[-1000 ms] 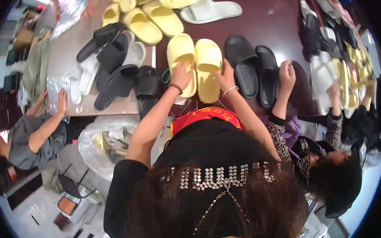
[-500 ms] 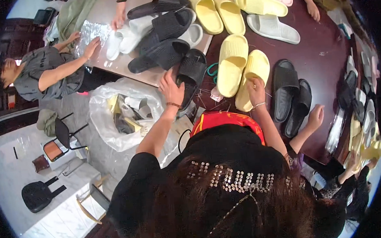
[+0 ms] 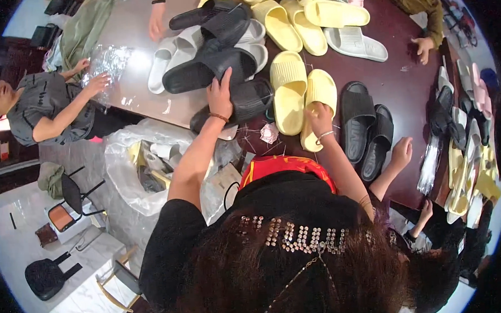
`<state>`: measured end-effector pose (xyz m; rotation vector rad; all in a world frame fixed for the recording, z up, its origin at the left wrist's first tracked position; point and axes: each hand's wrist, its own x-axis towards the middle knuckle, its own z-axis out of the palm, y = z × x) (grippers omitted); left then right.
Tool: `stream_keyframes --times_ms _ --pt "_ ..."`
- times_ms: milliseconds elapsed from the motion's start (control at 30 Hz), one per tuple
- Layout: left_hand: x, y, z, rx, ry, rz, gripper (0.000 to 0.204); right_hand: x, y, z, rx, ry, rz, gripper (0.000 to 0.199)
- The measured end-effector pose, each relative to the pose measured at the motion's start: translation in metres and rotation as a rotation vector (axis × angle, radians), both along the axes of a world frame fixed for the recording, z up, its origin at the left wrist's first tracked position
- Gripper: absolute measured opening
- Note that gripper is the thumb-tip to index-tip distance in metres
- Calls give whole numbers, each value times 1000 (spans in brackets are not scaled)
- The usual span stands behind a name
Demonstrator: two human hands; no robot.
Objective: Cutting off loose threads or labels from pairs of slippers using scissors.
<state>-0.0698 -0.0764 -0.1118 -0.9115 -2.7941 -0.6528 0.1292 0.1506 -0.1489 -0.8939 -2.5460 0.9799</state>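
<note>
My left hand (image 3: 220,98) lies across a black slide slipper (image 3: 253,98), fingers curled over its far side and touching another black slipper (image 3: 201,71) behind it. My right hand (image 3: 319,119) closes on the right-hand one of two yellow slippers (image 3: 321,86), its fingers in the foot opening below the ribbed strap; the fingertips are partly hidden. The other yellow slipper (image 3: 288,92) stands close beside it on the left. A pair of black slippers (image 3: 358,111) sits to the right of my right hand.
More yellow and grey slippers lie toward the far edge of the dark red table (image 3: 399,80). A plastic-lined bin (image 3: 124,180) stands left below the table. Co-workers' hands (image 3: 424,46) are at the far right and left. A crumpled pink scrap (image 3: 268,133) lies near me.
The black slipper under my left hand has turned from lengthwise to crosswise, toe to the right. My right hand stays at the yellow slipper. The whole view has shifted slightly.
</note>
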Motion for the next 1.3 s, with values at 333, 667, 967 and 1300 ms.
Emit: stream_keyframes --times_ms 333,667,967,1300 --pt "-83 28 72 655 171 72 55 -33 -5 35 73 -458 -59 74" --pt "-155 8 31 425 -190 147 78 -66 14 51 -229 -597 -52 87" --pt "-115 0 44 -13 -174 241 80 -79 17 -35 81 -306 -377 74" --pt "-79 -31 45 76 -252 18 74 -51 20 13 -495 250 -461 45"
